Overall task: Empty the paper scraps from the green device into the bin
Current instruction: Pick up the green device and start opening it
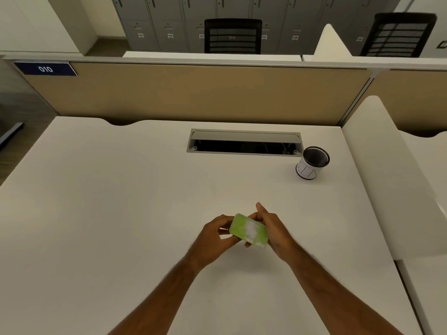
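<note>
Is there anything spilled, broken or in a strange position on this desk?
Nothing spilled. Only the grey cable hatch in the white desk stands open. Both hands hold the green device.

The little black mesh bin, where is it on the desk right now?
In the head view, the black mesh bin stands upright on the desk's far right, just right of the open cable tray, well beyond both hands.
</note>
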Demonstrator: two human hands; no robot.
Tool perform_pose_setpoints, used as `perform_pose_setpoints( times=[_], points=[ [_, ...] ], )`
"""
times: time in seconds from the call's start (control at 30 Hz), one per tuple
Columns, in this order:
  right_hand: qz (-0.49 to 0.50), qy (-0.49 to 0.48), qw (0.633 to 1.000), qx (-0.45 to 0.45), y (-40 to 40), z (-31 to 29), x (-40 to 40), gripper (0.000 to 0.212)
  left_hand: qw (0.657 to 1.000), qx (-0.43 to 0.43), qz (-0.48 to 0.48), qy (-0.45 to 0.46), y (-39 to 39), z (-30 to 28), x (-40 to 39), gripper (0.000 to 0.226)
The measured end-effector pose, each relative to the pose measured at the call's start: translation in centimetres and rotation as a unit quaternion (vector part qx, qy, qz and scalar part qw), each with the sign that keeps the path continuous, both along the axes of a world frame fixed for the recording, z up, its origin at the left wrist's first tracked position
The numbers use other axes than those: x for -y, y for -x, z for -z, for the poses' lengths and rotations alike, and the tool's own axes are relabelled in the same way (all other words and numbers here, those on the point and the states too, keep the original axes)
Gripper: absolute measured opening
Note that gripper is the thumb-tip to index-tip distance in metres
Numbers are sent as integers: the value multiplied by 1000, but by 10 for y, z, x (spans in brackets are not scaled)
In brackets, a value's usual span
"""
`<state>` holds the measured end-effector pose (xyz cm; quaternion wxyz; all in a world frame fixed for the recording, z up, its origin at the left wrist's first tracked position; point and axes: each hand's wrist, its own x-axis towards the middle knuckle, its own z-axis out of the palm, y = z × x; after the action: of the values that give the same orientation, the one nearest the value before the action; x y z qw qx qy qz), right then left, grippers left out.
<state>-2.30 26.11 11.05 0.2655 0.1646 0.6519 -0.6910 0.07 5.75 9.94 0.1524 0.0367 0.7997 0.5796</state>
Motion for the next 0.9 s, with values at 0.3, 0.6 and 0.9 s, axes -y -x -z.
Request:
perform_pose_setpoints(
  times=[0.3,0.6,0.9],
  points=[
    [19,-56,996,-64,5,-20,6,57,994,58,-28,-84,-4,-13,-7,31],
    [-98,-246,920,-290,4,-23,19,51,993,45,-100,-49,1,-13,-5,21],
    [-183,-282,892,-302,4,-28,31,67,994,28,-104,6,2,-14,-3,16]
  ],
)
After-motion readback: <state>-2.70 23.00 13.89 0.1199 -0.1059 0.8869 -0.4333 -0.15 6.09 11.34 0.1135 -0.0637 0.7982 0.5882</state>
